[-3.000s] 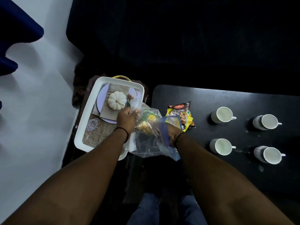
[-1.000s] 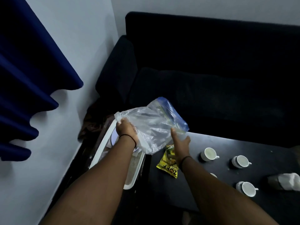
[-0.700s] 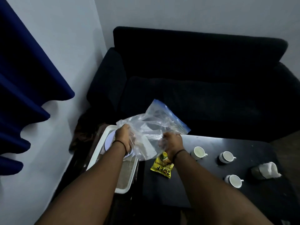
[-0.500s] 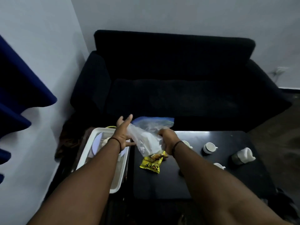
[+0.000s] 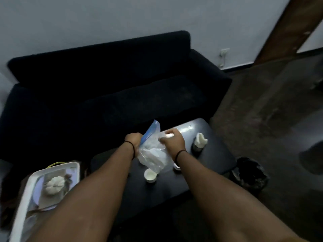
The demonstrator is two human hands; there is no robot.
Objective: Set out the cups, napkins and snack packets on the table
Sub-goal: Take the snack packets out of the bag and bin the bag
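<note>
Both hands hold a clear plastic zip bag (image 5: 153,154) with a blue seal strip above the black table (image 5: 215,154). My left hand (image 5: 133,139) grips the bag's blue top edge. My right hand (image 5: 173,142) pinches the bag's right side. One white cup (image 5: 150,175) stands on the table under the bag, and the rim of a second cup (image 5: 176,166) shows by my right wrist. A dark holder with white napkins (image 5: 200,142) stands at the table's right. The snack packets are hidden behind my arms and the bag.
A white tray (image 5: 24,203) with a plate and a small white pumpkin (image 5: 53,186) sits at the lower left. A black sofa (image 5: 104,84) runs behind the table. A black bin (image 5: 250,173) stands on the floor to the right.
The view has swung right and both hands have carried the emptied bag rightward over the middle of the table. My left hand has shut on the bag's top again.
</note>
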